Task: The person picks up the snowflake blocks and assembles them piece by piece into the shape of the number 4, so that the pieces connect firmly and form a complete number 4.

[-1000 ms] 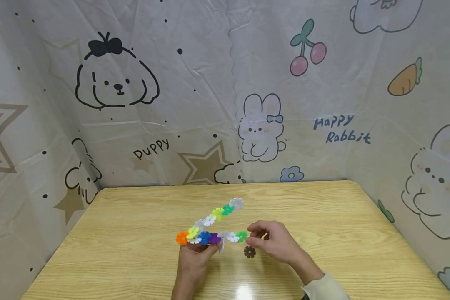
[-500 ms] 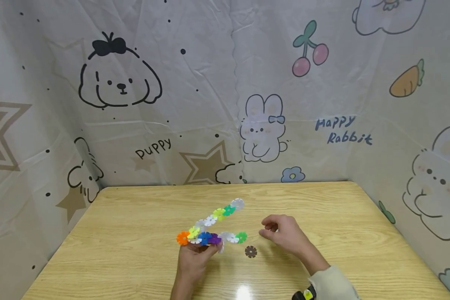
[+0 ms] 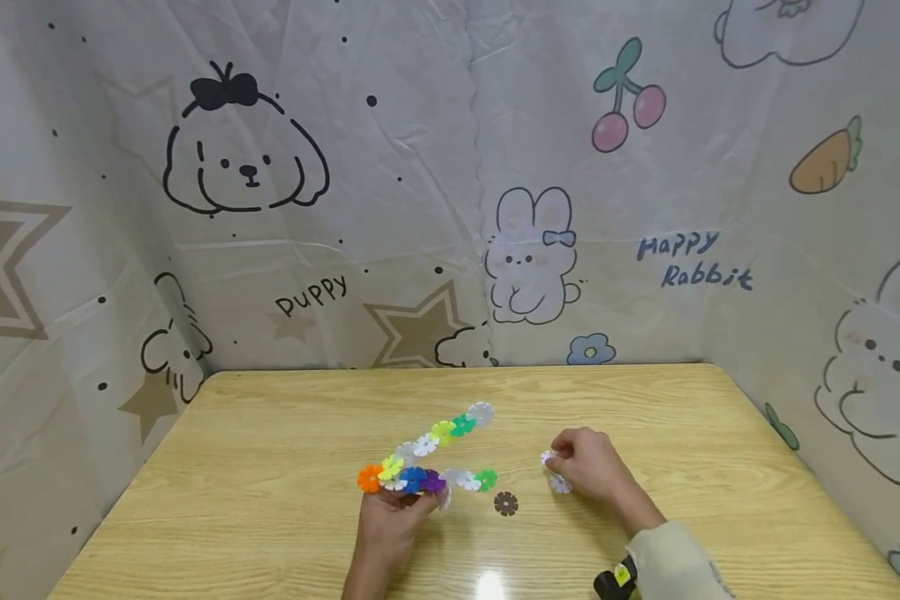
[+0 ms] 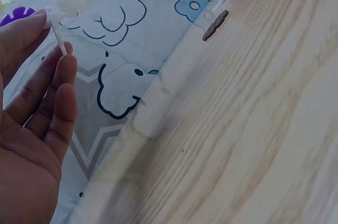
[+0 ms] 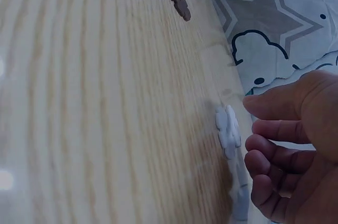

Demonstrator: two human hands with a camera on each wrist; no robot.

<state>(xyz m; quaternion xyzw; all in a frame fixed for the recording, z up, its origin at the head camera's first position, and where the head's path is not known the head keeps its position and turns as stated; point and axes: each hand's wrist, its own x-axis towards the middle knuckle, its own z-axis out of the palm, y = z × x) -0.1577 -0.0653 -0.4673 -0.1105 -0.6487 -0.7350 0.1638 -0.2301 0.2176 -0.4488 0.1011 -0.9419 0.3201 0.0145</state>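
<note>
My left hand (image 3: pixel 390 525) grips a chain of interlocking plastic snowflake discs (image 3: pixel 412 479) from below, raised over the table. The chain forks into two arms, with an orange disc (image 3: pixel 370 478) at the left end and a green disc (image 3: pixel 485 480) at the lower right tip. In the left wrist view, the thumb and fingers pinch a white disc (image 4: pixel 56 33) edge-on. My right hand (image 3: pixel 588 467) is low over the table at white snowflake discs (image 3: pixel 561 483), partly hidden beneath it. In the right wrist view, its thumb and loosely bent fingers are beside the white discs (image 5: pixel 228 131).
A brown snowflake disc (image 3: pixel 506 503) lies on the wooden table (image 3: pixel 292 533) between the hands. A patterned cloth (image 3: pixel 412 167) hangs behind and on both sides. A black item with a yellow mark (image 3: pixel 615 579) shows by the right sleeve (image 3: pixel 675 558).
My right hand has left the chain's green tip and moved right to the white discs, which have come into view. The left hand keeps the chain nearly still.
</note>
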